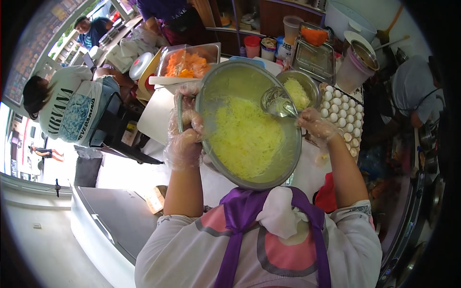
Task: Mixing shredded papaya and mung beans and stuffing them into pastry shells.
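My left hand (186, 133), in a clear plastic glove, grips the side handle of a large round metal pot (252, 184) and holds it tilted. Pale green-yellow shredded vegetable (248, 138) lies in the pot. My right hand (318, 124), gloved too, holds a metal ladle (279, 102) by its handle; the bowl of the ladle is inside the pot at its upper right, with some shreds in it. Just beyond the pot's right rim stands a smaller steel bowl (316, 90) with a heap of similar shreds (297, 93).
An egg tray with many white eggs (342, 111) is at the right. A steel pan (216, 54) of orange food (185, 64) stands at the back left. Behind are a lidded steel container (313, 59) and plastic tubs (354, 72). People are at the left, back and right.
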`<state>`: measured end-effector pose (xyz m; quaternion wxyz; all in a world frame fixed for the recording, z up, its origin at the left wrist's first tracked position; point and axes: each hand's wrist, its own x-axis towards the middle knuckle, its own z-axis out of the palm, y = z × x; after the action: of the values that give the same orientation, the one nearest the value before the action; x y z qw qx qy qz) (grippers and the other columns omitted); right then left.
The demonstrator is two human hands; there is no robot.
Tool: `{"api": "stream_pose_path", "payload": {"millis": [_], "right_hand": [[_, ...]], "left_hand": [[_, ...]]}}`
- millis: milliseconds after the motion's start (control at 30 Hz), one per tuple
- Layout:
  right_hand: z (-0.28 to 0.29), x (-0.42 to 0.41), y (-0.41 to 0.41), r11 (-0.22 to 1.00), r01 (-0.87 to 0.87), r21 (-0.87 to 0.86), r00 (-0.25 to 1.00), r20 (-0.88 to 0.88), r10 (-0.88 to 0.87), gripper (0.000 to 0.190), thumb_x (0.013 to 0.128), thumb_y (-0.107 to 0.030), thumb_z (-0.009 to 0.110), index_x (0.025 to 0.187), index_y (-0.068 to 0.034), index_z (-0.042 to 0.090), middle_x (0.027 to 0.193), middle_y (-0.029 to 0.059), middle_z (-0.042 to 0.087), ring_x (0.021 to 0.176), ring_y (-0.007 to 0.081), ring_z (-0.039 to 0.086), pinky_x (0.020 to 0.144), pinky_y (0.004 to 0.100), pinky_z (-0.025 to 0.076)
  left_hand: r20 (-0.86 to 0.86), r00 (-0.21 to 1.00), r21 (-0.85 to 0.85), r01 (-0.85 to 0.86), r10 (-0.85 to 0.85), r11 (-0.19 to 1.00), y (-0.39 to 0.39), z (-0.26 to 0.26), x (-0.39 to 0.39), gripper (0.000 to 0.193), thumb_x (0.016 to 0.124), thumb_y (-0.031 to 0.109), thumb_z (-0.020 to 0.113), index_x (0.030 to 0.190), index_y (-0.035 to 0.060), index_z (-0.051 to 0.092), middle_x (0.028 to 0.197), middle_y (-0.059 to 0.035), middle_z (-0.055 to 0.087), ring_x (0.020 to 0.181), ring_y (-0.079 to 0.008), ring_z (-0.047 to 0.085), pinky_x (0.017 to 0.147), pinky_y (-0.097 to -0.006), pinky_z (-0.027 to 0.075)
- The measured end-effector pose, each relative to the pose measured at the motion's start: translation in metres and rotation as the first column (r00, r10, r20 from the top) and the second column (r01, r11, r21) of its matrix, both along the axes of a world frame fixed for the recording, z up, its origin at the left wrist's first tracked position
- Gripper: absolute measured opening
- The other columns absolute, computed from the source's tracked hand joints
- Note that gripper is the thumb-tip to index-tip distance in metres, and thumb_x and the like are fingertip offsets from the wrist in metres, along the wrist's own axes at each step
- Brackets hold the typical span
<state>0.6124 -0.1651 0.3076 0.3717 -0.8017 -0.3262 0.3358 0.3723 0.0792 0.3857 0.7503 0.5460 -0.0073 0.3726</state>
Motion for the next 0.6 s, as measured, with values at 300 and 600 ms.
{"api": "stream_pose_path", "payload": {"millis": [300,600], "right_hand": [[-0.009,-0.001,-0.01,0.997,-0.056,0.046,0.997,-0.049,0.058,0.036,0.09,-0.033,0.05,0.093,0.001,0.059,0.1,0.0101,0.05,0.081,0.0159,0.051,0.076,0.0297,0.042],[0.058,-0.037,-0.047,1.0,0.026,0.017,0.999,0.045,-0.027,0.031,0.09,-0.029,0.052,0.094,0.001,0.057,0.091,0.0098,0.049,0.084,0.0184,0.051,0.077,0.0323,0.041]], "left_hand": [[0.014,1.0,-0.075,-0.002,0.004,0.997,-0.009,0.012,-0.013,0.025,0.056,0.015,0.05,0.077,0.0005,0.052,0.115,-0.0134,0.049,0.106,-0.024,0.048,0.094,-0.0289,0.035],[-0.13,0.928,0.458,-0.257,0.35,0.851,-0.021,0.047,-0.037,0.064,0.06,0.034,0.054,0.114,-0.0016,0.057,0.13,-0.0175,0.044,0.125,-0.0276,0.037,0.105,-0.0364,0.023]]}}
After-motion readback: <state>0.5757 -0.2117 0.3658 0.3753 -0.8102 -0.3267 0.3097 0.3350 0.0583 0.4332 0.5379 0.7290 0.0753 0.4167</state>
